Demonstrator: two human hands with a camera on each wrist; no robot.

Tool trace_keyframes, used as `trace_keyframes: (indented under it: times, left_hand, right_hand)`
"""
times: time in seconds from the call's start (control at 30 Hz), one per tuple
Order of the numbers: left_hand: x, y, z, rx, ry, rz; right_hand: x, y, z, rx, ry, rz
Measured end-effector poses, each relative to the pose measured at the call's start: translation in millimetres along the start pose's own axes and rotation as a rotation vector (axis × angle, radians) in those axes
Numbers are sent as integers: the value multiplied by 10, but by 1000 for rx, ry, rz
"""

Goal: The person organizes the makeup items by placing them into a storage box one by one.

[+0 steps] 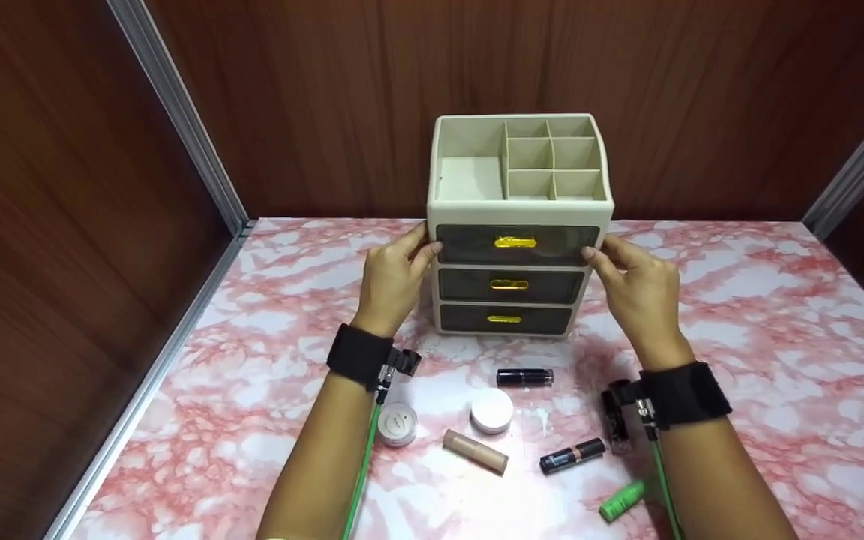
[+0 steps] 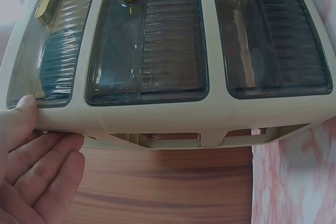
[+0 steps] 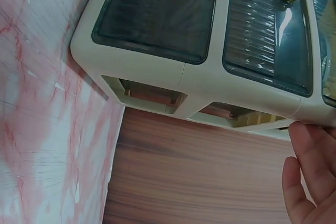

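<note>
A cream cosmetics organizer (image 1: 522, 213) stands upright toward the back of the table, its top divided into compartments. Three dark see-through drawers with gold handles (image 1: 508, 285) fill its front, all closed. My left hand (image 1: 391, 281) grips the left side near the top drawer (image 1: 469, 246), thumb on the front edge and fingers along the side. On the opposite side, my right hand (image 1: 643, 292) holds the organizer at about the same height, thumb at the front. In the left wrist view, the fingers (image 2: 47, 169) lie against the side wall, which has openings lower down.
Nearer me lie a black lipstick (image 1: 524, 376), a white jar (image 1: 491, 411), a small round pot (image 1: 397, 424), a beige tube (image 1: 475, 451), a black tube with a copper band (image 1: 572, 455) and a green tube (image 1: 622, 501). Wood-look panels (image 1: 372, 90) rise behind the marbled table (image 1: 289, 315).
</note>
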State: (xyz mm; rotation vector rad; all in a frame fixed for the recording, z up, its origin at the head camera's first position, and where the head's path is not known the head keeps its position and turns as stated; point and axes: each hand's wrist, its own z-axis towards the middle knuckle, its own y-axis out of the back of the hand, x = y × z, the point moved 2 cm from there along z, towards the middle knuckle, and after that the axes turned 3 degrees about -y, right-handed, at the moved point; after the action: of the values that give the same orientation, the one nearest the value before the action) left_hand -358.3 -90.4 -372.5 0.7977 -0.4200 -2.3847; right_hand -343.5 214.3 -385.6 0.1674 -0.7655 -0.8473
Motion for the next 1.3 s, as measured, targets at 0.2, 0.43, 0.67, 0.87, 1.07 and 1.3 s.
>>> trace_keyframes:
  times: [0.2, 0.43, 0.67, 0.87, 1.07, 1.3]
  left_hand:
    - [-26, -16, 1, -18, -1, -13]
    - [-32, -16, -16, -23, 2, -11]
    - [-26, 89, -22, -34, -15, 1]
    - [-89, 224, 16, -91, -60, 36]
    - [-106, 219, 48, -61, -44, -25]
    - [27, 92, 28, -63, 140, -346]
  right_hand:
    - [21, 41, -11, -18, -11, 1]
    - [38, 72, -14, 8, -34, -6]
    - [127, 186, 7, 77, -15, -41]
    - [299, 241, -130, 57, 55, -4]
    - [375, -157, -395, 436, -331, 337]
    - [388, -500, -519, 518, -737, 717]
